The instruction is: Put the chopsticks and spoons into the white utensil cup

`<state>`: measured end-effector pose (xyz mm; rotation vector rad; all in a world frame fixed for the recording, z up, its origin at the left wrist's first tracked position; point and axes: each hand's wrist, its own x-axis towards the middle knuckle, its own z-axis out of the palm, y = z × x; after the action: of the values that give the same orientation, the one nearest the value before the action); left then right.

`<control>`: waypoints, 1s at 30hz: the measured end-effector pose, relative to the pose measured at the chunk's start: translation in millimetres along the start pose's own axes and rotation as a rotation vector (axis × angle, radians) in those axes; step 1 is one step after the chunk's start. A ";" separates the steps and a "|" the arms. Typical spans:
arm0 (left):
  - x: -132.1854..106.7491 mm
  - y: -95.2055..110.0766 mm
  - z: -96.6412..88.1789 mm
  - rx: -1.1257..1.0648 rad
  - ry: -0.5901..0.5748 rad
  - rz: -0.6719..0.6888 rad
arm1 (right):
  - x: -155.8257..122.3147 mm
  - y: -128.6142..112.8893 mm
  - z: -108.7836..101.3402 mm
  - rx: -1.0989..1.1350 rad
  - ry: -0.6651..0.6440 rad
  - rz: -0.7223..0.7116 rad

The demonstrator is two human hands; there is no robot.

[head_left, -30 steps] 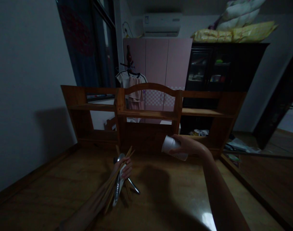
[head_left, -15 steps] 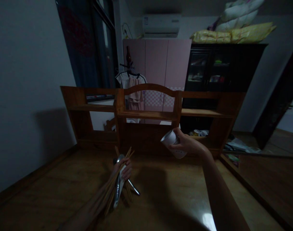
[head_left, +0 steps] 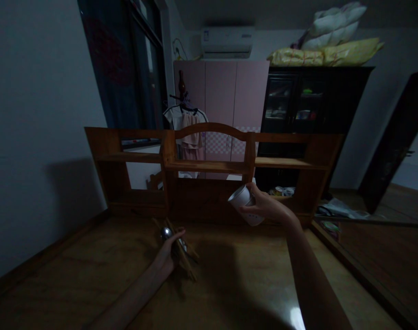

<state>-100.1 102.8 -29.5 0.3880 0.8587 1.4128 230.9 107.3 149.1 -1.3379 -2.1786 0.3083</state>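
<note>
My left hand [head_left: 169,255] is closed round a bundle of wooden chopsticks [head_left: 189,267] and metal spoons, held low over the wooden surface [head_left: 225,293]. One shiny spoon bowl [head_left: 166,233] sticks out beyond the thumb; the rest of the bundle is partly hidden by the hand and dim. My right hand [head_left: 265,205] grips a white cylindrical cup [head_left: 242,198] from its right side. The cup is tilted, its mouth turned up and to the left, and it is held above the surface. What is inside the cup cannot be made out.
A low wooden shelf unit [head_left: 209,166] with open compartments runs along the far edge. To the left is a plain wall [head_left: 40,114]; at the right, a raised wooden edge [head_left: 353,270] borders the surface. Behind stand a pink wardrobe [head_left: 220,91] and a dark cabinet [head_left: 346,101].
The bundle in my left hand has turned: the chopsticks now slant down to the right, and the hand has rolled with the thumb on top. My right hand and the cup are nearly unmoved.
</note>
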 end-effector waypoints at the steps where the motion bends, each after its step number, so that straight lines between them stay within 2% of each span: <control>1: 0.0 0.1 0.5 0.006 0.001 0.008 | -0.2 0.1 -0.2 0.002 0.001 0.001; 10: -8.6 2.2 9.0 0.101 -0.115 0.096 | 0.7 1.0 -0.2 0.007 0.001 -0.006; 21: -8.3 1.3 5.1 0.129 -0.131 0.060 | 0.6 4.2 2.2 0.014 -0.002 -0.012; 26: -10.1 0.2 7.0 0.057 -0.173 0.065 | 1.4 2.8 2.1 0.003 -0.016 0.001; 30: -14.3 -0.4 13.9 0.017 -0.182 0.141 | 2.4 0.9 1.7 0.003 -0.026 0.007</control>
<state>-88.8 92.5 -16.6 0.5903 0.7056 1.4750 229.7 109.9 148.1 -1.3473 -2.1946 0.3330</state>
